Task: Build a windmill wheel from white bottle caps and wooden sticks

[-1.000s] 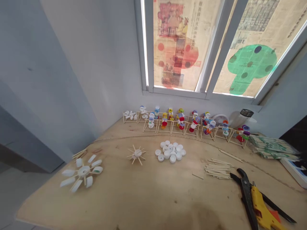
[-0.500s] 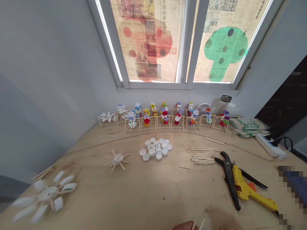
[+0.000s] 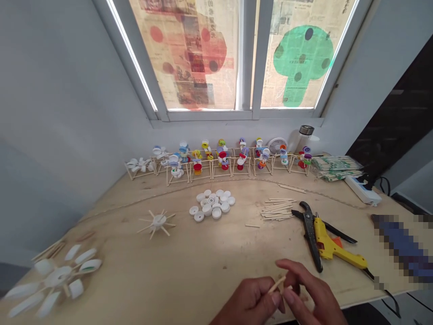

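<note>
1. A plywood desk runs beneath a window covered with printed newspaper, and the hands work over its near edge.
2. A thin wooden stick sits between the 2 hands, its long axis slanting up and to the right.
3. The left grip is closed, with its fingers pinching the stick's lower end, so it is the nearer hand.
4. The right grip is partly open, with its fingers curved by the stick's upper end; whether they touch it cannot be told.
5. Just beyond the right grip lie black pliers beside a yellow glue gun.
6. Farther off are loose sticks, a cluster of white bottle caps and a white hub with radiating sticks.
7. Along the back, stick frames holding colored caps stand in a row. At far left, a white cap wheel lies blurred.
</note>
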`<action>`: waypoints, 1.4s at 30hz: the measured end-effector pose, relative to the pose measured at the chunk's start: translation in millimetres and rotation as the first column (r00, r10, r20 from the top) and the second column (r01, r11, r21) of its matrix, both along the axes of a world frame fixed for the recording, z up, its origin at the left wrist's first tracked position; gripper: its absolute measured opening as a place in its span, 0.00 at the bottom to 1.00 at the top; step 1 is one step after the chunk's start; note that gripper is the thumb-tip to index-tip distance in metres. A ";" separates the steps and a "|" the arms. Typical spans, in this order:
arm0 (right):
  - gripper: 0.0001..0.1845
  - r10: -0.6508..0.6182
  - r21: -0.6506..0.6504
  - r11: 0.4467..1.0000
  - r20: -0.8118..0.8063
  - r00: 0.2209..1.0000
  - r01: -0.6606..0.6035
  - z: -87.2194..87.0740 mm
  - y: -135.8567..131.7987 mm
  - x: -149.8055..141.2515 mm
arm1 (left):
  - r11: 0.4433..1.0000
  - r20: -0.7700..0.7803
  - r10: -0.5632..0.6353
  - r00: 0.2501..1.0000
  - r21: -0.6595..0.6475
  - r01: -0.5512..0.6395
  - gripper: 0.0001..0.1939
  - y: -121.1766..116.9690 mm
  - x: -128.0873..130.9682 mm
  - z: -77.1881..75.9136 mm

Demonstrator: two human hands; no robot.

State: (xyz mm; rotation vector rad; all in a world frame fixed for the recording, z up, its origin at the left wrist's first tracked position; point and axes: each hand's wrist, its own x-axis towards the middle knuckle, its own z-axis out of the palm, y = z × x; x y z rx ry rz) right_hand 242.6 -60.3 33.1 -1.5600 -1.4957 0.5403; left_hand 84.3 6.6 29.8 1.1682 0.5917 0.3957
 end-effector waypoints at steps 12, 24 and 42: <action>0.14 0.101 -0.050 0.993 -0.138 0.985 -0.109 -0.8 104.1 -19.0 | 0.939 -0.161 0.270 0.949 0.264 -0.222 0.16 92.7 -45.8 6.5; 0.13 0.200 -0.109 0.973 -0.024 0.979 -0.202 -20.0 106.2 -10.8 | 0.903 -0.189 0.203 0.961 0.416 -0.109 0.15 98.5 -58.3 -0.5; 0.11 0.306 -0.117 0.951 0.203 0.930 -0.288 -20.7 107.2 -26.3 | 0.796 -0.263 0.449 0.854 0.551 -0.250 0.09 96.5 -61.5 -12.8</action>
